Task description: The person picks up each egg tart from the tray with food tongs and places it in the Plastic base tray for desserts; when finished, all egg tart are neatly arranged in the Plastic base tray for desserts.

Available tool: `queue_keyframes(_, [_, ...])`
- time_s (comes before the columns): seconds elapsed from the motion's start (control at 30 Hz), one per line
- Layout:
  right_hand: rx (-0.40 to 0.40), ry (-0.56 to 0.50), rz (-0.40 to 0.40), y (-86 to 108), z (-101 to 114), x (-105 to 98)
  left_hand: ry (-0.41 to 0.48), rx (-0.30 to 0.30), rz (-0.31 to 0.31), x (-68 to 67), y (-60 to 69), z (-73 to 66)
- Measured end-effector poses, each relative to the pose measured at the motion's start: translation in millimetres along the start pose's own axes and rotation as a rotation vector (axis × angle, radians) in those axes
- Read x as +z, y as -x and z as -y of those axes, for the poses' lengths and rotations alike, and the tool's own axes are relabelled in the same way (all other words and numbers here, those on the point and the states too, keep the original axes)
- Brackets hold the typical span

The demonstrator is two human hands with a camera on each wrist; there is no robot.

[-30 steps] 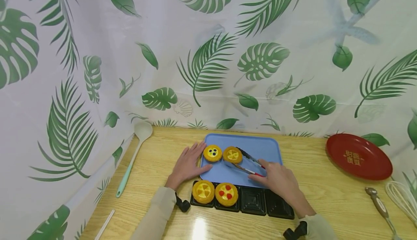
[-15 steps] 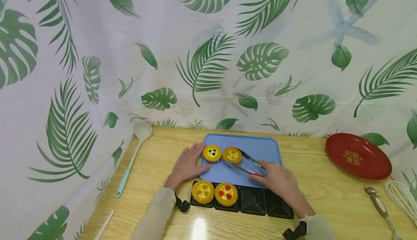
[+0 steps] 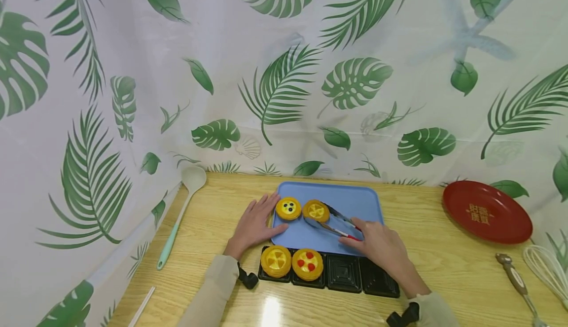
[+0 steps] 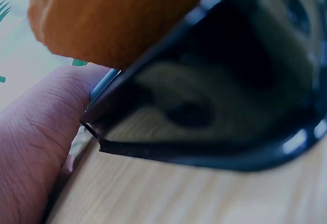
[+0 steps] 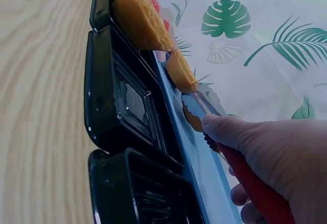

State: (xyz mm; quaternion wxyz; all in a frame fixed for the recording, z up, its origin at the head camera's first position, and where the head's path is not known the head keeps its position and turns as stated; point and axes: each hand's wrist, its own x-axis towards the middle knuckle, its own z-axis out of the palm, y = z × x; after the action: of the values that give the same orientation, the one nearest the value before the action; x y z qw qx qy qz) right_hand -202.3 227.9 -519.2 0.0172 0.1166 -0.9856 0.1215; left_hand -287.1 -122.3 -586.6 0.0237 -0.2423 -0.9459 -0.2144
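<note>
My left hand (image 3: pixel 254 226) lies with straight fingers on the left edge of the blue tray (image 3: pixel 355 201), thumb beside the tart with dark dots (image 3: pixel 288 208). With my right hand (image 3: pixel 383 245) I hold tongs (image 3: pixel 330 228) by their red handles. The tong arms stand around a tart with yellow wedges (image 3: pixel 316 210) on the tray. In the right wrist view my right hand (image 5: pixel 276 152) has its thumb on a red handle (image 5: pixel 255 188). In front of the tray, black square cups (image 3: pixel 344 272) hold a wedge-topped tart (image 3: pixel 276 261) and a red-dotted tart (image 3: pixel 307 265) in the two left ones.
A slotless pale ladle (image 3: pixel 194 179) with a green handle and a white stick (image 3: pixel 142 307) lie at the left. At the right are a red oval plate (image 3: pixel 487 212), a whisk (image 3: pixel 548 270) and a brown-handled utensil (image 3: pixel 516 280). A leaf-patterned curtain (image 3: pixel 284 154) stands behind.
</note>
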Motion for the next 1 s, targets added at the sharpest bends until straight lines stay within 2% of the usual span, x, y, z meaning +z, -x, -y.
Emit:
queue_keyframes(0.2, [-0.005,0.001,-0.023,6.7,0,-6,-0.007,0.004,-0.005,0.6,0.8,0.2])
queue_keyframes(0.43, [0.017,-0.026,-0.037,26.2,-1,-18,0.004,0.009,-0.018,0.6,2.0,-0.4])
queue_keyframes(0.8, [0.015,-0.023,-0.163,67.5,-3,-31,-0.004,0.001,-0.011,1.5,1.9,1.5])
queue_keyframes(0.9, [0.02,-0.026,-0.142,79.8,-4,-34,-0.003,-0.002,-0.006,2.1,1.0,1.7])
queue_keyframes(1.0, [0.04,-0.045,-0.075,91.0,-7,-39,-0.008,-0.001,-0.003,2.7,0.1,1.8])
